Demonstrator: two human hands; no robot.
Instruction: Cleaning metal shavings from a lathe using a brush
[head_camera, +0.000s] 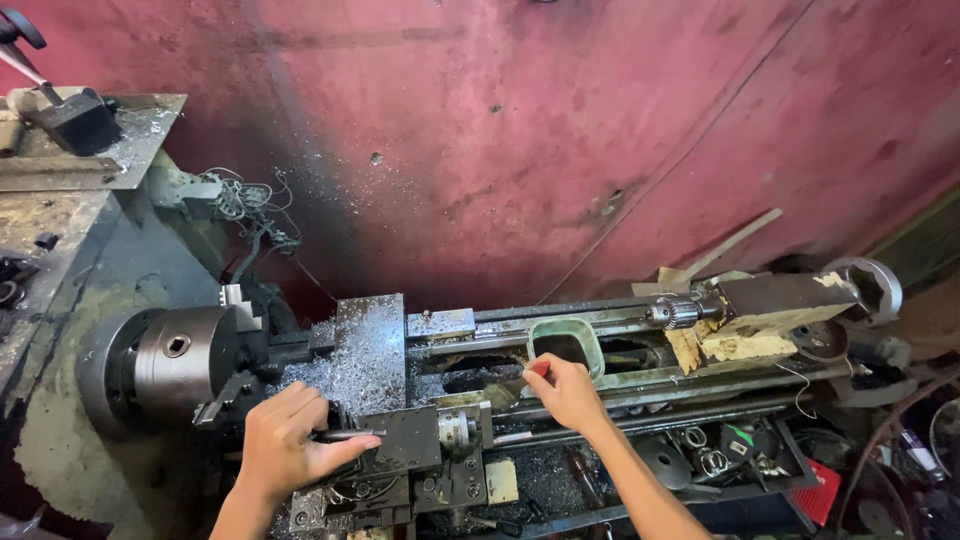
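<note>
Left hand (285, 445), lower left of frame, closed around dark handle (345, 435) on tool post (420, 440) of lathe. Right hand (565, 392), lower centre, pinched small red-tipped tool (538, 368) beside rounded metal frame (567, 345) on bed. Chuck (175, 360), left, held no workpiece. Swarf (360, 365) covered carriage: cutting apparently done, clearing left. Tailstock (770, 305) at right.

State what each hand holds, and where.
Left hand grips a dark lever at its end. Right hand pinches a small red-tipped tool; hold point hidden by fingers.
</note>
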